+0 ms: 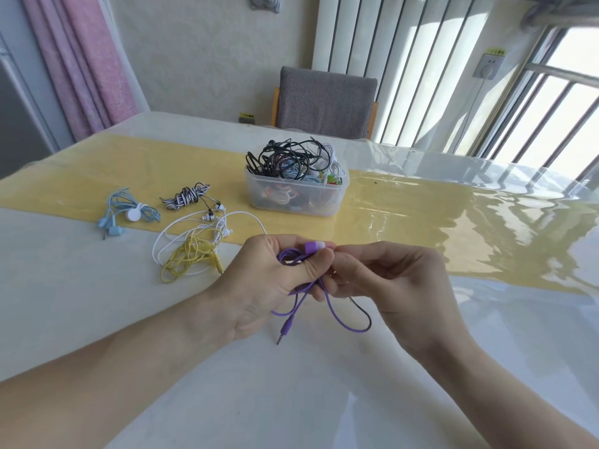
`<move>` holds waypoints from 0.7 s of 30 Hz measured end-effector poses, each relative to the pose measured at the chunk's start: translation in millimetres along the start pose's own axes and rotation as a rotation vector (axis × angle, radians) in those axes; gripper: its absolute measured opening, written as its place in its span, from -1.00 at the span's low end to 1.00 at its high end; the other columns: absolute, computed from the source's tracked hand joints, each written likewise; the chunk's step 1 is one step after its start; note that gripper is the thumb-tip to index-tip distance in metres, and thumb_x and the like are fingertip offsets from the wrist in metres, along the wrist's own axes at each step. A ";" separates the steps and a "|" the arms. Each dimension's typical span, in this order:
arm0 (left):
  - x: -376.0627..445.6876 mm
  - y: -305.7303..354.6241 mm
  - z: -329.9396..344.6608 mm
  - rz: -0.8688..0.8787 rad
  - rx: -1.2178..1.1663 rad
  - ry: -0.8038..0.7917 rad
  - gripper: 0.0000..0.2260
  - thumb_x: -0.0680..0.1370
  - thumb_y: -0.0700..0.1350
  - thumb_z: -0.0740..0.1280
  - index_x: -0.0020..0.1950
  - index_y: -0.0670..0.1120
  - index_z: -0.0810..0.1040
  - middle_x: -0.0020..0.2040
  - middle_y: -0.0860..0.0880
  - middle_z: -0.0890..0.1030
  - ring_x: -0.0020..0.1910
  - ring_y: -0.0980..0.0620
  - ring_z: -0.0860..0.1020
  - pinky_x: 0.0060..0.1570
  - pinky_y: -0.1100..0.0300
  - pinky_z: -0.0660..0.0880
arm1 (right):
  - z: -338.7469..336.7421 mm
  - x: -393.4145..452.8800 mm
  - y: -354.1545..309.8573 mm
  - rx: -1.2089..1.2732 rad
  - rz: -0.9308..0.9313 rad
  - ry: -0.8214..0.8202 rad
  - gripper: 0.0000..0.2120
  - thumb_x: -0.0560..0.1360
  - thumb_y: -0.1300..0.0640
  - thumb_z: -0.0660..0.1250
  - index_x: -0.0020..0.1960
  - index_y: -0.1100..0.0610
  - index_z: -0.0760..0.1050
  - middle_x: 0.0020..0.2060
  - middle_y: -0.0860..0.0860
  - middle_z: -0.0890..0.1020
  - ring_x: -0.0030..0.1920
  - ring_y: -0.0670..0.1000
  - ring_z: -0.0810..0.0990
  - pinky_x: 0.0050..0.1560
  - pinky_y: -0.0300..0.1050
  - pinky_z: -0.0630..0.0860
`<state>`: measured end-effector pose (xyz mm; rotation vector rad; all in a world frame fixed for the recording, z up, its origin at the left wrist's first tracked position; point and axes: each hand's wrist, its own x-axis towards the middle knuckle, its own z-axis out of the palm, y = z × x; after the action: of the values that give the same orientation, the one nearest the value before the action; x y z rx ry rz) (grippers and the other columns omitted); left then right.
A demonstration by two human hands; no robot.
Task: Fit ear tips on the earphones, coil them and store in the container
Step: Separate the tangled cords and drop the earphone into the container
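Purple earphones (304, 286) hang bunched in the gripping left hand (269, 280), earbud end pointing at the right hand's (385, 283) pinching fingertips (334, 257), above the table's near edge.

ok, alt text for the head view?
Two hands hold purple earphones above a white table: left hand grips the coil, right hand pinches near an earbud. Behind lie blue, striped, white and yellow earphones, plus a full clear container.
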<state>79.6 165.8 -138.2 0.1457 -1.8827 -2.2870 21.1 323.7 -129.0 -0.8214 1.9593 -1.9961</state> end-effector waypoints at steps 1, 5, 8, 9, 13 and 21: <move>-0.1 0.8 0.6 -0.001 -0.001 -0.008 -0.75 0.36 -0.13 0.41 -0.04 -0.25 0.62 -0.38 -0.15 0.61 -0.47 -0.02 0.53 -0.35 0.29 0.50 | -0.5 -0.3 -1.0 0.037 0.009 -0.009 -0.94 0.45 0.26 0.47 -0.17 0.20 0.72 -0.35 0.22 0.69 -0.32 0.16 0.70 -0.18 -0.06 0.66; -0.3 0.1 3.6 -0.031 -0.026 -0.008 -0.81 0.36 -0.12 0.40 -0.14 -0.23 0.61 -0.40 -0.15 0.59 -0.49 0.01 0.50 -0.39 0.30 0.48 | -2.4 0.4 -1.6 0.019 -0.008 -0.020 -0.94 0.45 0.25 0.46 -0.16 0.19 0.72 -0.35 0.22 0.69 -0.32 0.13 0.70 -0.19 -0.08 0.65; -0.5 -1.2 6.6 -0.078 -0.070 0.005 -0.81 0.38 -0.11 0.38 -0.17 -0.25 0.59 -0.41 -0.15 0.55 -0.50 0.01 0.45 -0.44 0.31 0.44 | -4.4 1.2 0.3 -0.031 -0.032 -0.033 -0.90 0.49 0.30 0.43 -0.11 0.17 0.72 -0.33 0.18 0.70 -0.30 0.11 0.68 -0.17 -0.06 0.66; -0.5 -1.3 6.9 -0.091 -0.083 0.013 -0.81 0.39 -0.11 0.38 -0.17 -0.25 0.58 -0.42 -0.14 0.54 -0.51 0.02 0.44 -0.45 0.32 0.43 | -4.5 1.5 0.7 -0.050 -0.039 -0.029 -0.88 0.49 0.32 0.43 -0.10 0.16 0.72 -0.32 0.16 0.71 -0.29 0.11 0.68 -0.17 -0.08 0.65; -0.2 -1.2 6.2 -0.134 -0.129 0.032 -0.82 0.39 -0.11 0.36 -0.17 -0.24 0.57 -0.44 -0.11 0.51 -0.52 0.04 0.41 -0.48 0.33 0.40 | -2.6 1.6 0.3 -0.104 -0.034 -0.006 -0.88 0.51 0.33 0.43 -0.09 0.15 0.71 -0.31 0.10 0.73 -0.30 0.10 0.71 -0.16 -0.07 0.67; -1.2 1.5 8.3 -0.166 -0.205 0.004 -0.81 0.40 -0.15 0.33 -0.14 -0.28 0.54 -0.48 -0.05 0.47 -0.56 0.09 0.43 -0.51 0.34 0.37 | -0.6 1.7 -0.1 -0.137 -0.032 0.024 -0.83 0.51 0.36 0.40 -0.13 0.15 0.72 -0.33 0.10 0.72 -0.30 0.15 0.72 -0.15 0.05 0.69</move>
<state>79.3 173.7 -135.1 0.2878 -1.6782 -2.5694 19.4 323.3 -128.5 -0.8692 2.1283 -1.9146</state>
